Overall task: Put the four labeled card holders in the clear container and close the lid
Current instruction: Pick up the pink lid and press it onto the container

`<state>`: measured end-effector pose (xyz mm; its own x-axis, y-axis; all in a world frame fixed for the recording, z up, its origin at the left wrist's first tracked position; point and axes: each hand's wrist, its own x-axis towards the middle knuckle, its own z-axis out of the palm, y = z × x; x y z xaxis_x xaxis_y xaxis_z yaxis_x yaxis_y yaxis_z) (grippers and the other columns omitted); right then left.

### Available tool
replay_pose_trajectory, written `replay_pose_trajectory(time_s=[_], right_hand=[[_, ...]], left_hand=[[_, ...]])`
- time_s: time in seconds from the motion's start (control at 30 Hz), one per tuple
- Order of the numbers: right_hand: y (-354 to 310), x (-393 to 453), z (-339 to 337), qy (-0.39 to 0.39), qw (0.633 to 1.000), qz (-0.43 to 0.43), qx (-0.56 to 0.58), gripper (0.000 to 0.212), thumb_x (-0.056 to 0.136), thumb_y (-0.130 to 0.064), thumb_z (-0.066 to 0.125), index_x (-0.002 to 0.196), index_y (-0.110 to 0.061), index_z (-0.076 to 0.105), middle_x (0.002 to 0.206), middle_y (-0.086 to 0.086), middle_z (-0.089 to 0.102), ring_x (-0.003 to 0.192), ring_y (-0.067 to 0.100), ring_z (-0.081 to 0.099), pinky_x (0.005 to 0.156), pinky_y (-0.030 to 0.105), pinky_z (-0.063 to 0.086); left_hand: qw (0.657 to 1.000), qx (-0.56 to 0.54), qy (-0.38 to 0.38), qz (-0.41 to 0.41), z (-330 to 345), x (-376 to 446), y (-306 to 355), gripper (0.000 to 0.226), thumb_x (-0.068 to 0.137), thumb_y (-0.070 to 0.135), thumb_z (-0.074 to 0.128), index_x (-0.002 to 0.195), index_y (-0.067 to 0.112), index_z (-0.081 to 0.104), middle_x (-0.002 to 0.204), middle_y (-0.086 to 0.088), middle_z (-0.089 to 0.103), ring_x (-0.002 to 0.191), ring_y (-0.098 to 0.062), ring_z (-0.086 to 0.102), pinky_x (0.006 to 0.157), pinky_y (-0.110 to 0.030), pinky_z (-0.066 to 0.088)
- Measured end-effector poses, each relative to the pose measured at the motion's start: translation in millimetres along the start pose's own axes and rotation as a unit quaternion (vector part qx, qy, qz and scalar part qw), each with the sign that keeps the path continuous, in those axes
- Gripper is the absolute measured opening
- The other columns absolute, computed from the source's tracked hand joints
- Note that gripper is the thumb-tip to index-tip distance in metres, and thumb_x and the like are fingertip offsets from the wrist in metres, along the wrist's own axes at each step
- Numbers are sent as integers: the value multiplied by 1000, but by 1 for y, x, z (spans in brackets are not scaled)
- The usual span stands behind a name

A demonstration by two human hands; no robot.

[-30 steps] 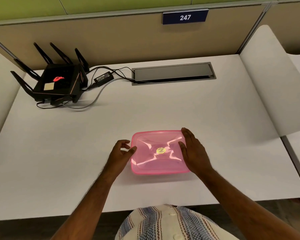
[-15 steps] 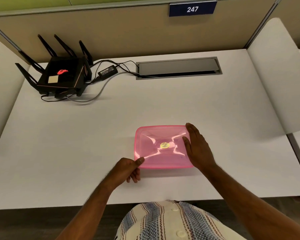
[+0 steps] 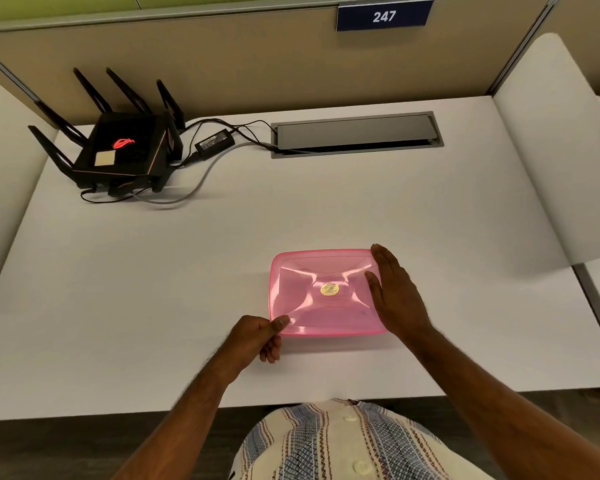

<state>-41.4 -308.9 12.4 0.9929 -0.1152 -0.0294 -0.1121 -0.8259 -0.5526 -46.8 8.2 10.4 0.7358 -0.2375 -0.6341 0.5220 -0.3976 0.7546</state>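
Observation:
A rectangular container with a translucent pink lid (image 3: 323, 292) sits on the white desk (image 3: 187, 271), lid on, a round gold sticker at its centre. My left hand (image 3: 258, 336) pinches the lid's near-left corner between thumb and fingers. My right hand (image 3: 392, 296) lies flat along the lid's right side, fingers together and pointing away from me. No card holders are visible; the container's inside cannot be made out through the pink lid.
A black router (image 3: 125, 150) with several antennas stands at the back left, its power brick (image 3: 215, 144) and cables beside it. A grey cable hatch (image 3: 357, 133) is set in the desk at the back. Partition panels enclose the desk on three sides.
My left hand slid from the lid's left edge down to its near-left corner and pinched it. My right hand stayed on the right side. The camera view shifted slightly.

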Motion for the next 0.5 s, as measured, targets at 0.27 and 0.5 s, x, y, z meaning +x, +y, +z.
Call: replay_pose_trajectory(time_s=[0.27, 0.5], right_hand=[[1, 1, 1, 3, 1000, -9, 3, 54, 107, -38, 35, 158, -19, 32, 164, -1, 32, 144, 20, 41, 112, 37, 39], [1, 1, 1, 7, 999, -19, 28, 54, 107, -38, 36, 157, -18, 33, 163, 0, 34, 147, 15, 35, 117, 29, 28]], left_hand=[[999, -27, 22, 15, 5, -2, -3, 54, 85, 58, 65, 66, 7, 72, 64, -19, 71, 55, -26, 67, 54, -26, 52], [999, -10, -39, 4, -4, 3, -3, 58, 84, 64, 63, 65, 10, 71, 65, -21, 71, 56, -26, 67, 56, -31, 54]])
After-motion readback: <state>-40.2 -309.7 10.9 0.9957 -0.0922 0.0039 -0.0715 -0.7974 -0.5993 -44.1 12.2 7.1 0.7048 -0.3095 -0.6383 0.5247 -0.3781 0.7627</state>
